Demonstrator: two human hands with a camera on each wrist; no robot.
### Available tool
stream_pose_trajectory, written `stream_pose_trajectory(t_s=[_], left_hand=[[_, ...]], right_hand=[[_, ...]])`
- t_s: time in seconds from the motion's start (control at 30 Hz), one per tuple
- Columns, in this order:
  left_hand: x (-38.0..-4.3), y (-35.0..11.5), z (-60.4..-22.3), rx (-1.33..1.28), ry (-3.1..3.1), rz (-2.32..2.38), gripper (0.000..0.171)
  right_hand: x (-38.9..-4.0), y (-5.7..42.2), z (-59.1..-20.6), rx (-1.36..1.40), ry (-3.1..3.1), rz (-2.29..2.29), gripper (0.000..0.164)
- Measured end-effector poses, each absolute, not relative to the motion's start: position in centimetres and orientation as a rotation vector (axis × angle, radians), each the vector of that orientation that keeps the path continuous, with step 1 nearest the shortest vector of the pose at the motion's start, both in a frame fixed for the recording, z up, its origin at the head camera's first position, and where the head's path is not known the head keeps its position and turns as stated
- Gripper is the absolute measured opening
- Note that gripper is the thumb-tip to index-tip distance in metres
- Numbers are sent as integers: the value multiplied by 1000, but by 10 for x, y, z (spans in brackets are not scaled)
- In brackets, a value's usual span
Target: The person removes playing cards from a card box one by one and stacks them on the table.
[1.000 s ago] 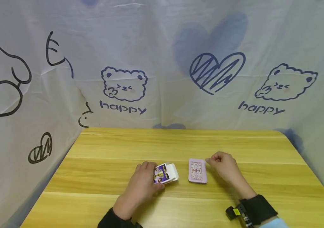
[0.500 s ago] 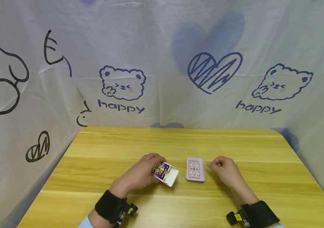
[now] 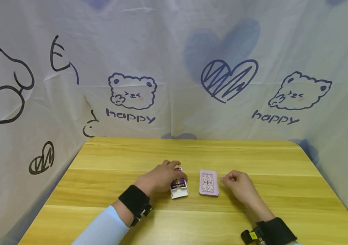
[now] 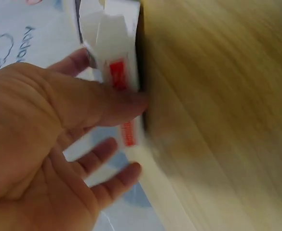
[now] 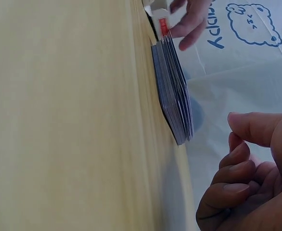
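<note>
In the head view my left hand grips a small purple and white playing-card box from its left side. The box's white open end faces me. In the left wrist view the thumb lies across the box's white side, which has red print. The fingers partly cover its purple face in the head view. Right of the box lies a squared deck of playing cards, pink-bordered backs up. My right hand stays just right of the deck, apart from it. Its fingers curl loosely and hold nothing.
The wooden table has a rounded far corner at the right. A white cloth with bear and heart drawings hangs behind it and at both sides. A black strap with a small camera is on my right wrist.
My left hand has turned the box, so its open end now points toward me instead of rightward. The left forearm has come further into view. The deck and right hand stay nearly in place.
</note>
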State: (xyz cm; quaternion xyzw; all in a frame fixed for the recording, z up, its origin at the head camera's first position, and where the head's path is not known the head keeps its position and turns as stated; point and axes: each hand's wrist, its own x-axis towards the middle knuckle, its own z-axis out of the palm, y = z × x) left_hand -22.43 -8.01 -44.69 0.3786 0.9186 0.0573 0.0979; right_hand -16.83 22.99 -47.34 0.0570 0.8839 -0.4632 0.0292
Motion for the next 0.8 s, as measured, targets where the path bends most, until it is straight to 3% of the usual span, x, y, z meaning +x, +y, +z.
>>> stream_pose_trajectory(t_s=[0.2,0.37,0.6,0.73,0.8], left_hand=[[-229,-70,-451,1212,2683,150,72],[-230,-71,-455,1141,2700,310,83],[-214,-98,-454,851,2954,616,56],[-200,-121,-451,593,3026,724,52],[-193,-131,-452,523,3022,719,58]], right_hand=[[-168,230,-473,168,2712,-1449,19],[-168,233,-474,182,2725,-1458,19],[-167,243,-471,147,2851,-1325,16],[-162,252,-467,41,3011,-1049,26],[-159,257,-466,-38,3078,-900,34]])
